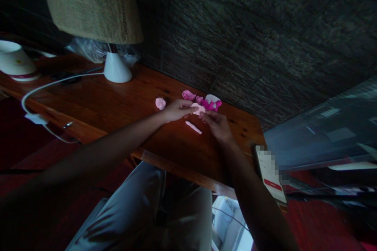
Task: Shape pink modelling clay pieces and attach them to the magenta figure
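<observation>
Between my two hands is a flat, pale pink piece of modelling clay [197,108], raised a little over the wooden table. My left hand [177,110] pinches its left side, with the thumb lying across it. At its right edge, my right hand [217,124] grips with closed fingertips. A thin pink clay roll [193,127] lies on the table just below the hands. To the left of my left hand rests a lumpy pale pink clay ball [160,103]. Behind the hands are brighter pink clay pieces [212,105], a ruffled pink piece [188,95] and a whitish piece [212,98].
A lamp with a white base [118,68] and a printed paper shade [91,4] stands at the table's left. Its white cord [59,79] hangs over the front edge. A white cup [17,60] is farther left. A phone [271,172] lies at the right edge, by a dark brick wall [235,35].
</observation>
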A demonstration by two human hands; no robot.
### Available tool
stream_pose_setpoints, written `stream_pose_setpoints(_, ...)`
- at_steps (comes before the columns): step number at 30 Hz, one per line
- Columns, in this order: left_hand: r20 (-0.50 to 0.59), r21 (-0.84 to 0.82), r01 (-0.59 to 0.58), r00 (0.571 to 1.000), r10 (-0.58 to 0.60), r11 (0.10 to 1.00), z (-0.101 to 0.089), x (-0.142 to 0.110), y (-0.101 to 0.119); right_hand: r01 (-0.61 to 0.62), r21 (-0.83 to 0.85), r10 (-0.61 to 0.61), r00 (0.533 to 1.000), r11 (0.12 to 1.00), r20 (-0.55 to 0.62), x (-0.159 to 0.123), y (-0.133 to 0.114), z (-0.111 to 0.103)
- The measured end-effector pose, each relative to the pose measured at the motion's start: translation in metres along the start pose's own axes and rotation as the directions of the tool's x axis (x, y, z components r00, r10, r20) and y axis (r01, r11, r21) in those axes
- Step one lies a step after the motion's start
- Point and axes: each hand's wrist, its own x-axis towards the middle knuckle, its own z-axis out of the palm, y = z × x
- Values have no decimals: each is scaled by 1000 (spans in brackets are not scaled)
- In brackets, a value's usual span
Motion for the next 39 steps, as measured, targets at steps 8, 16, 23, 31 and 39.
stream_pose_setpoints(8,27,-45,43,999,-42,998,4,-2,4,-65,153,81,992,986,-99,0,1,2)
stream_pose_setpoints(16,36,-4,0,999,0,1000,2,-2,4,-76,131,86,994,988,-69,-2,-4,5)
stream_pose_setpoints(23,47,110,-158,987,154,981,1,-1,0,-85,199,92,995,976,-24,-3,-6,9)
stream_pose_setpoints(31,252,420,-282,949,187,863,-3,-5,-3,-136,326,220,946,936,-238,2,0,-1)
stream_pose_setpoints(39,355,314,-294,918,175,903,-9,-1,-7,-104,356,206,943,929,-263,-1,-12,-1)
